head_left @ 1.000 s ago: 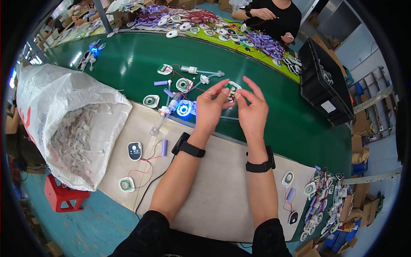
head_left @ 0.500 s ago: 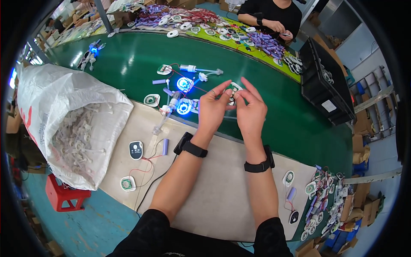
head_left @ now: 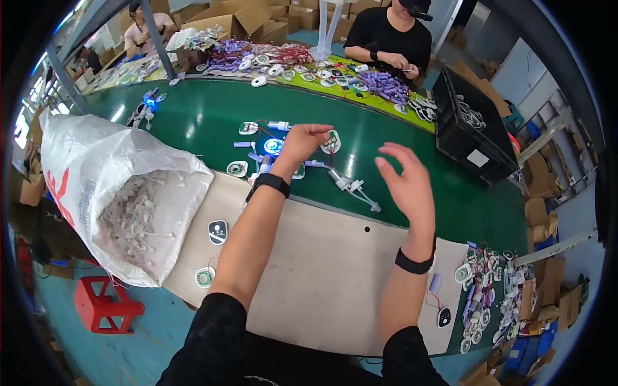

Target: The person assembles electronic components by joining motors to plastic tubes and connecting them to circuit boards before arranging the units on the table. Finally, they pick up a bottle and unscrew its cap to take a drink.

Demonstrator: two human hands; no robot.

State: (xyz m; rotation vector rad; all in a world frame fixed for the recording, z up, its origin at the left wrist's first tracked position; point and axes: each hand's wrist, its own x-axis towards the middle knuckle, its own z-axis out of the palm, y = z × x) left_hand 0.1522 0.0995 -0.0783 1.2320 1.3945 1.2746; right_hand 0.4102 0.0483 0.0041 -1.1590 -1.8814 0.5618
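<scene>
My left hand (head_left: 305,147) pinches the edge of a white oval housing with a green circuit board (head_left: 332,141), over the green belt. A thin red wire runs down from that board. Off to the right, my right hand (head_left: 407,177) is raised with its fingers apart, holding nothing. Between the hands, lower down, lies a small clear cylinder with white fittings and a tube (head_left: 353,186). Beside my left wrist, a round board glows blue (head_left: 273,147) among purple cylindrical cells (head_left: 243,145) and white housings (head_left: 237,168), partly hidden by my left hand and forearm.
A white sack (head_left: 154,251) of clear plastic fittings stands at left, above a red stool (head_left: 106,305). Wired boards and cells pile up at right (head_left: 476,296). A black crate (head_left: 473,145) sits far right. Across the belt, a person in black (head_left: 393,42) works by heaped parts.
My hands have separated: the right let go of the board and moved right, opening. The left still holds it. The clear cylinder and tube now lie between them. The whole view has shifted.
</scene>
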